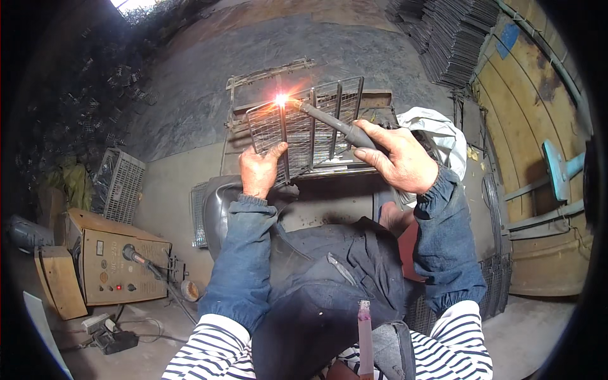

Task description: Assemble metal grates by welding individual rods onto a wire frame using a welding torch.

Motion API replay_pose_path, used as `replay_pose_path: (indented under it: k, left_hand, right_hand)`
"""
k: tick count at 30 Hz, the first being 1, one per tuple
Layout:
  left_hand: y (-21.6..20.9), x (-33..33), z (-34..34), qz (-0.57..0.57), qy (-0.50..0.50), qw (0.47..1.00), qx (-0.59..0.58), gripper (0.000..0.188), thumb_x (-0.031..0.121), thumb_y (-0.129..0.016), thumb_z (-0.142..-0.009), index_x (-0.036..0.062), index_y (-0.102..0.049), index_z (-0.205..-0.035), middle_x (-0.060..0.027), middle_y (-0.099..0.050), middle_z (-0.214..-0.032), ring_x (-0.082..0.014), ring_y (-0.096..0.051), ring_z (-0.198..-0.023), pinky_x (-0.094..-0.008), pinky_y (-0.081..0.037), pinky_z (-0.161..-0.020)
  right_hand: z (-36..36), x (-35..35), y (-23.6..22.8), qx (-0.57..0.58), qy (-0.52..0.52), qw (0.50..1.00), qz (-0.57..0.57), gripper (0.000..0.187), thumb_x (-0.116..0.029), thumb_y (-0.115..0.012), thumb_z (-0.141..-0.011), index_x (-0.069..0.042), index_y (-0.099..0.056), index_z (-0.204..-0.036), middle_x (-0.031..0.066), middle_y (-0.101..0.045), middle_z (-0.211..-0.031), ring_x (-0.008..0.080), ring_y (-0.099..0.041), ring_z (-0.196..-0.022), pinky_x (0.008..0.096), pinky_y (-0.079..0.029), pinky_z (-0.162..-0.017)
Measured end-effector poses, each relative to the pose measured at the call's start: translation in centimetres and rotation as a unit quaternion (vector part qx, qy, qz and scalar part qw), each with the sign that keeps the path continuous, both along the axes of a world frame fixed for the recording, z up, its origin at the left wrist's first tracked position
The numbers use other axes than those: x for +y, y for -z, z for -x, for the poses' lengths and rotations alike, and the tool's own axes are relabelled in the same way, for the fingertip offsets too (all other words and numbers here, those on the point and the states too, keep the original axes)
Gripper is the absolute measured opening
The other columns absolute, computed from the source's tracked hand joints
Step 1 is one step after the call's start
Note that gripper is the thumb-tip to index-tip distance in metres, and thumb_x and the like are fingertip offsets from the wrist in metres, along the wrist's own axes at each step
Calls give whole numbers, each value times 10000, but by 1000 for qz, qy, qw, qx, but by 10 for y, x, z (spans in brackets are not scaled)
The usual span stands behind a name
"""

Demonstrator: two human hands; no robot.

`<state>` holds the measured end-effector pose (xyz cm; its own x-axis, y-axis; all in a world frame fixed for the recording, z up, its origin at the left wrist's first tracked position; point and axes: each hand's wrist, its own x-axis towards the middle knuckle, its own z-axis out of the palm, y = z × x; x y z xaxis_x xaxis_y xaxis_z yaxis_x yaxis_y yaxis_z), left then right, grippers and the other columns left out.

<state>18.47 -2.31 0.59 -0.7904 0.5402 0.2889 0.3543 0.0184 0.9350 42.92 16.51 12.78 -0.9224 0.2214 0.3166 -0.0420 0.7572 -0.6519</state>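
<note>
My right hand (402,158) grips the dark handle of a welding torch (332,123). Its tip glows with a bright spark (280,99) at the upper left part of a wire mesh panel (304,126). My left hand (261,168) holds a thin upright metal rod (282,136) against the mesh, thumb out to the right. The mesh rests on a metal frame jig (266,75) in front of me. Both forearms wear blue sleeve covers over striped sleeves.
A tan welding machine (117,263) with cables stands on the floor at lower left. A wire cage (119,183) sits behind it. Stacks of mesh panels (456,38) lie at upper right beside a wooden wall. A white cloth (437,136) lies right of the jig.
</note>
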Motion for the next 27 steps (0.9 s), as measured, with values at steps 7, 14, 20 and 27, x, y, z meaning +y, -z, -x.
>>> replay_pose_path:
  k: [7,14,20,27]
  left_hand:
    - [1,1,1,-11,4,1000,-4,258,176,-825,-859,-8,-757,-1028,-63,-774,-946,-110,-668,-822,-299,-537,-772]
    - [6,1,4,-11,8,1000,0,254,172,-818,-862,-6,-757,-1033,-69,-776,-937,-111,-675,-816,-301,-540,-766]
    - [2,0,7,-6,-8,996,86,258,179,-770,-885,5,-749,-1074,-88,-778,-946,-141,-702,-823,-322,-544,-790]
    - [-7,1,-1,12,-8,997,76,281,193,-783,-885,21,-742,-1103,-67,-773,-970,-124,-677,-809,-325,-527,-751]
  right_hand:
    - [1,1,1,14,-2,1000,-4,472,-176,-683,-952,58,-548,-1338,225,-688,-892,308,-699,-763,362,-522,-713]
    - [0,-2,-7,-21,9,1000,4,451,-180,-680,-954,51,-559,-1322,211,-678,-866,287,-678,-728,356,-511,-689]
    - [2,0,-6,-6,-11,1000,-18,428,-169,-672,-963,51,-560,-1313,244,-680,-921,314,-696,-783,370,-521,-728]
    - [0,3,-2,21,-12,1000,-1,431,-165,-684,-954,55,-563,-1304,247,-676,-872,332,-676,-718,380,-507,-692]
